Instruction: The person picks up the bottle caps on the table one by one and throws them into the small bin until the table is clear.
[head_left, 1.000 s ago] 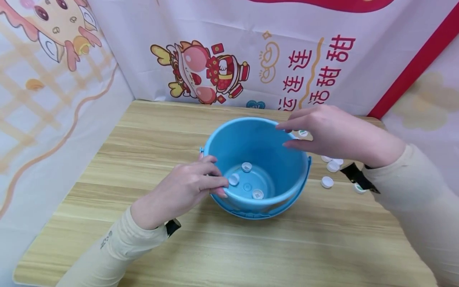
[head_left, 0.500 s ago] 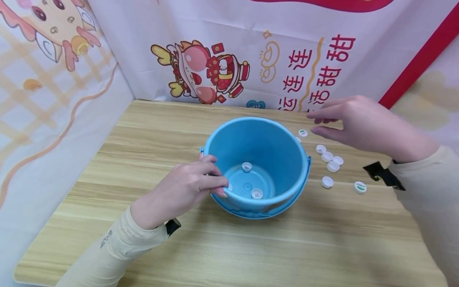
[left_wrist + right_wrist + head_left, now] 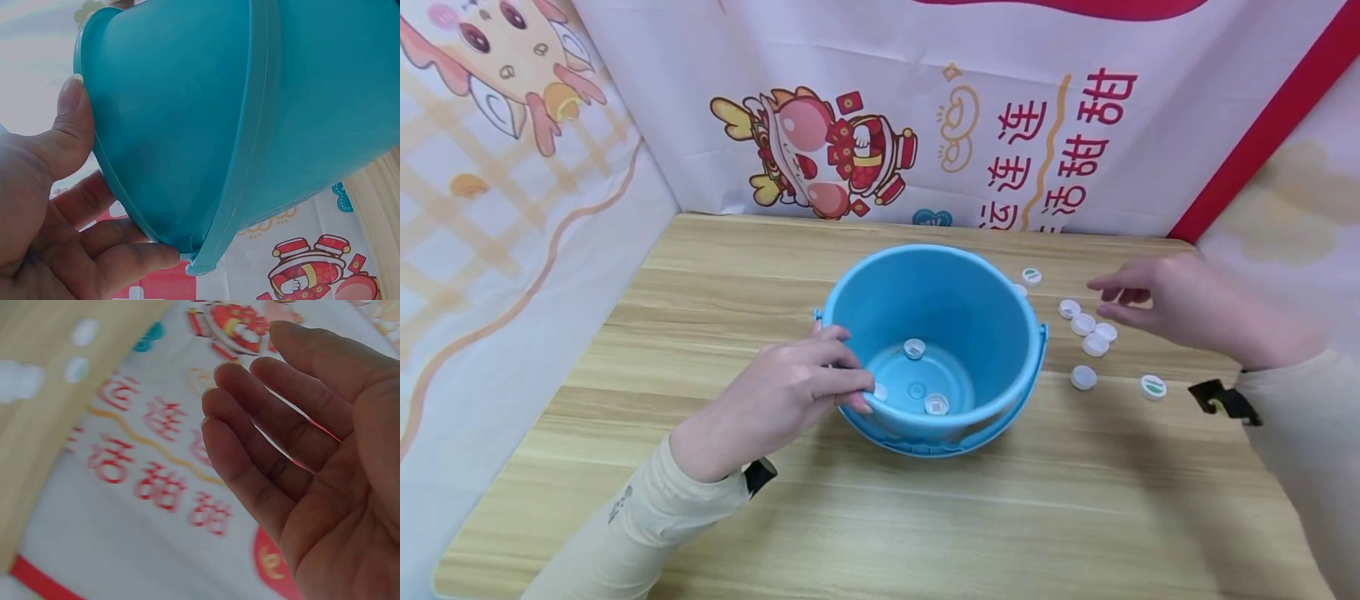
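Observation:
A blue plastic bucket (image 3: 951, 292) stands on the table, its handle lowered along the near side. My left hand (image 3: 778, 404) grips the bucket's rim at the near left; in the left wrist view the thumb (image 3: 72, 112) lies on one side of the rim, the fingers on the other. Inside, on the bottom, lie a white bottle cap (image 3: 913, 348), another white cap (image 3: 936, 404) and a third one (image 3: 880, 392) partly behind the rim. To the right, my right hand (image 3: 1187, 304) hovers beside several white caps (image 3: 1095, 344), fingers loosely bent and holding nothing.
A single white cap (image 3: 1083, 377) and a cap with a green mark (image 3: 1153, 387) lie nearer on the wooden table (image 3: 925, 525). Another green-marked cap (image 3: 1032, 276) is behind the bucket's right side. A printed cloth (image 3: 865, 50) hangs along the table's back edge.
My right hand has moved from over the bucket's right rim out to the right and lower, by the loose caps. One cap inside has shifted toward the near left wall. My left hand keeps its grip.

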Motion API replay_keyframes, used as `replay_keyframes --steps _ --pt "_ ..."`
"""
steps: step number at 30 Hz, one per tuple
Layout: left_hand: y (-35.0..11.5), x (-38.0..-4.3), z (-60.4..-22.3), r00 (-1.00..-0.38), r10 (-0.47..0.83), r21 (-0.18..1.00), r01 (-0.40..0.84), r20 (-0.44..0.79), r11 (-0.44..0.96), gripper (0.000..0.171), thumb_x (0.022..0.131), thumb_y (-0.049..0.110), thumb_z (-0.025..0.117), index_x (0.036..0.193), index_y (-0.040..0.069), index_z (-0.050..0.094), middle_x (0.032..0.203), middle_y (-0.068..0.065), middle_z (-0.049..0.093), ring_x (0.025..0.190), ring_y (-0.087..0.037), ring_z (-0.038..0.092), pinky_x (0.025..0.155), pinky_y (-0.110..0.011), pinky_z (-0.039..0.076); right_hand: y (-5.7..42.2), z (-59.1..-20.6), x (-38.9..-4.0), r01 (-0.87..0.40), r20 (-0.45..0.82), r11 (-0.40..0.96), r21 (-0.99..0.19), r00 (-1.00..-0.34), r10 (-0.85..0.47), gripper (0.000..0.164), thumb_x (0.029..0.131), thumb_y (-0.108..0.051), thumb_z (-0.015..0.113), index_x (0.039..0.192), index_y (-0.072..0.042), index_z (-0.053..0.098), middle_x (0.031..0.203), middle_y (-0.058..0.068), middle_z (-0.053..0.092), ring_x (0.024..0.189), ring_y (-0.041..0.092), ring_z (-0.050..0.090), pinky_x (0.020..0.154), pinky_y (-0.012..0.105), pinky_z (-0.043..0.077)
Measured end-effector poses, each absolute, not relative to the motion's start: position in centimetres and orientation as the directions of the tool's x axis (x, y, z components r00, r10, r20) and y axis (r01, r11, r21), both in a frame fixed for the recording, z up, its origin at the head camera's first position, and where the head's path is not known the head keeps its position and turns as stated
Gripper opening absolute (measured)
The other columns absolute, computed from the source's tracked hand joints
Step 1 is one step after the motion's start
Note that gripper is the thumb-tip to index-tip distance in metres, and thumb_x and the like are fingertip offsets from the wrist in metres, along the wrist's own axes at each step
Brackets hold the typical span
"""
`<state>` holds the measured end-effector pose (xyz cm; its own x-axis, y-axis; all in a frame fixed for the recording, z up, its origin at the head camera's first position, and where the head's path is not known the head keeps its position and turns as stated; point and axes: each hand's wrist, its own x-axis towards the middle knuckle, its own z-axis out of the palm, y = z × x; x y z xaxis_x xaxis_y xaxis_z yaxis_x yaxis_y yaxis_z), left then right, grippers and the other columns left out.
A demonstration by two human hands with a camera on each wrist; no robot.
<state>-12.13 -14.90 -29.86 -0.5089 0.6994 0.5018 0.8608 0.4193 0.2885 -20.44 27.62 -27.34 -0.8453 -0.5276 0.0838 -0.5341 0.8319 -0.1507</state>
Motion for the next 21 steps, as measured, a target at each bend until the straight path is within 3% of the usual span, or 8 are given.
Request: replay_keyframes --steps 10,17,21 --pt "-14.7 -12.1 -29.8 -0.52 0.7 0.298 0.854 0.489 0.426 0.022 0.077 0.016 0.083 0.098 0.011 0.079 0.09 -0.002 0.07 0.096 -0.018 0.068 0.105 -0.052 0.041 30.8 -34.2 -19.5 -0.398 -0.148 0.886 -0.237 -0.887 -0.438 0.041 0.081 -0.021 0.084 0.116 -0.004 0.072 0.095 0.004 0.07 0.077 0.015 0.064 0.067 0.037 0.06" --pt "-14.9 -11.9 -29.7 -0.542 0.696 0.295 0.84 0.471 0.455 0.022 0.079 0.018 0.081 0.1 0.011 0.08 0.093 -0.004 0.07 0.109 -0.029 0.066 0.103 -0.054 0.039 31.5 -37.0 -19.0 -0.451 -0.109 0.857 -0.248 -0.866 -0.487 0.039 0.081 -0.019 0.084 0.115 -0.002 0.072 0.105 0.013 0.07 0.082 0.021 0.065 0.071 0.043 0.058" --pt "-14.9 -11.9 -29.7 -0.551 0.695 0.306 0.834 0.461 0.458 0.023 0.08 0.017 0.081 0.102 0.011 0.079 0.094 -0.004 0.071 0.109 -0.029 0.066 0.102 -0.055 0.039 31.6 -38.0 -18.6 -0.445 -0.11 0.855 -0.265 -0.867 -0.485 0.041 0.081 -0.015 0.083 0.118 -0.002 0.07 0.11 0.018 0.069 0.084 0.023 0.065 0.071 0.043 0.058"
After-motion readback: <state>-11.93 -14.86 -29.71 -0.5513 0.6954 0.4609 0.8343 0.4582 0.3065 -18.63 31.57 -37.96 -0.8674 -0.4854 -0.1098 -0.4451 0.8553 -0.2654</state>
